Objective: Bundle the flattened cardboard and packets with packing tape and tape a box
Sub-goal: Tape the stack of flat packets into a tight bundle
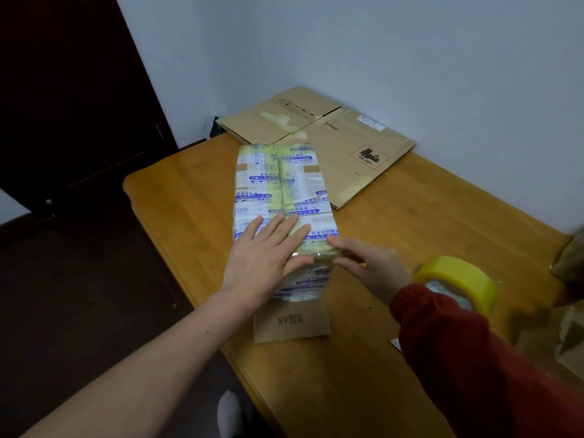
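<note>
A box (281, 188) wrapped in clear and yellowish tape with blue print stands in the middle of the wooden table (410, 216). My left hand (268, 251) lies flat on its near top, fingers straight, pressing the tape down. My right hand (366, 263) touches the box's near right corner with thumb and fingers; what it pinches, if anything, is not visible. A brown flap (290, 324) with dark print sticks out from under the box toward me. A yellow roll of packing tape (458, 279) stands on the table just right of my right wrist.
Flattened cardboard boxes (331, 134) lie at the far end of the table against the white wall. Blurred brown cardboard (565, 314) sits at the right edge. The table's left edge drops to a dark floor, and a dark door (63, 90) stands at the left.
</note>
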